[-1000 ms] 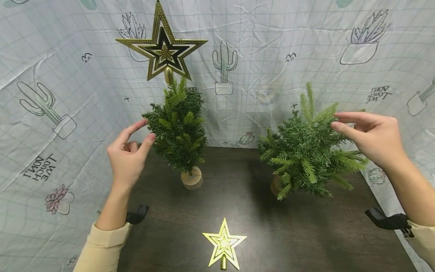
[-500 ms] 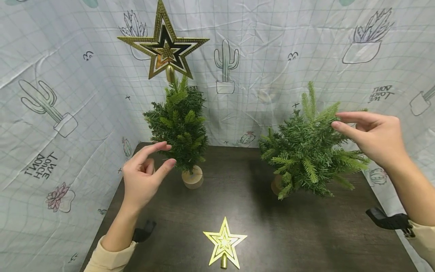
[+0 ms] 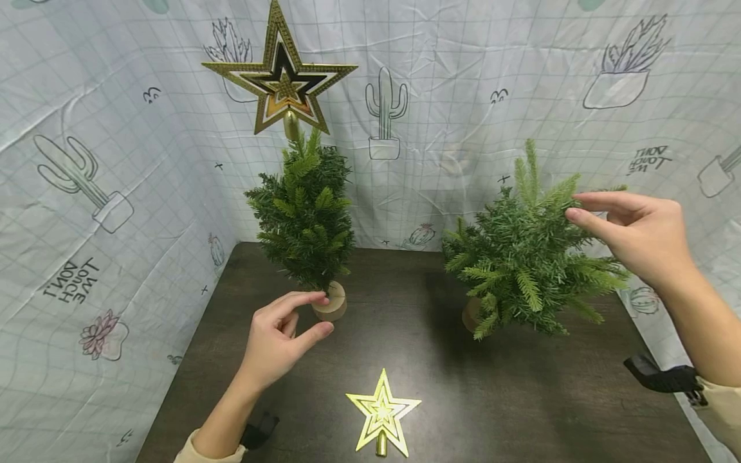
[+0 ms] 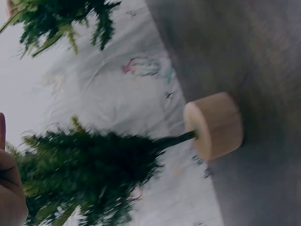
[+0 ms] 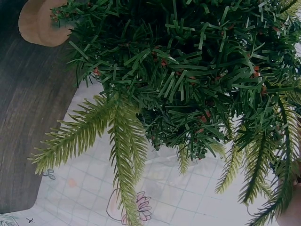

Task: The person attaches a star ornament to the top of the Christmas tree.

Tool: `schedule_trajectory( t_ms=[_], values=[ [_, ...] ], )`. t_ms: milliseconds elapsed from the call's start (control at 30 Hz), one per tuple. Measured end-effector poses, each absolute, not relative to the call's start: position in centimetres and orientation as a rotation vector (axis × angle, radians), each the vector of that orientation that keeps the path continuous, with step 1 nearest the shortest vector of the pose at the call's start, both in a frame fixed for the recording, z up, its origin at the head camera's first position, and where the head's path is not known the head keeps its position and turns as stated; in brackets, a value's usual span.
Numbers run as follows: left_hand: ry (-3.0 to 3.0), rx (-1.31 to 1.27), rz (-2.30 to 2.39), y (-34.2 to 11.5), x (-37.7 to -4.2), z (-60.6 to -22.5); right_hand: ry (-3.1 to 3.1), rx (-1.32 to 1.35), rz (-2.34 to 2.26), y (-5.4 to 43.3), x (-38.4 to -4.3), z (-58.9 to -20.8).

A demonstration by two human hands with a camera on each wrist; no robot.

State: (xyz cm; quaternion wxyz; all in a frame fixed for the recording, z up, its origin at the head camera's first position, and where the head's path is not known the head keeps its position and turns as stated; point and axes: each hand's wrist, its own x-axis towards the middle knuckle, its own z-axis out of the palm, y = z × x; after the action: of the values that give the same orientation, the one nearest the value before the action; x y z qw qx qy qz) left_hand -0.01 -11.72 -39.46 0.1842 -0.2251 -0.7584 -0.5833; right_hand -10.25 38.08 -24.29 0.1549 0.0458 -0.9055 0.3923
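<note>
My left hand (image 3: 278, 341) hovers over the dark table with thumb and forefinger apart and nothing between them. It is close to the wooden base (image 3: 330, 305) of the left Christmas tree (image 3: 303, 218). A large gold star topper (image 3: 263, 114) stands on that tree's tip. My right hand (image 3: 642, 235) has forefinger and thumb tips at the upper right branches of the fuller right Christmas tree (image 3: 521, 257); I cannot tell whether they pinch a sprig. In the right wrist view, branches partly cover the right hand (image 5: 291, 207). A smaller gold star topper (image 3: 366, 411) lies flat in front.
The dark wood-grain table (image 3: 405, 347) runs back to a pale curtain (image 3: 440, 38) printed with cacti, which closes off the back and sides. The right tree's round base (image 3: 471, 314) is partly hidden under its branches.
My left hand has moved from the left tree's side down and to the right, over the table near its base. My right hand stays at the right tree.
</note>
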Motion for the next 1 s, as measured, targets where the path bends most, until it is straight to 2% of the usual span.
schedule_trajectory(
  t_ms=[333, 1000],
  values=[
    [-2.228, -0.665, -1.735, -9.9, 1.5, -44.2, -2.589, 0.12, 1.152, 38.1, -10.2, -24.4],
    [-2.704, -0.898, -1.428, -7.2, 3.9, -52.3, -2.567, 0.115, 1.18, 38.0, -10.1, -24.4]
  ],
)
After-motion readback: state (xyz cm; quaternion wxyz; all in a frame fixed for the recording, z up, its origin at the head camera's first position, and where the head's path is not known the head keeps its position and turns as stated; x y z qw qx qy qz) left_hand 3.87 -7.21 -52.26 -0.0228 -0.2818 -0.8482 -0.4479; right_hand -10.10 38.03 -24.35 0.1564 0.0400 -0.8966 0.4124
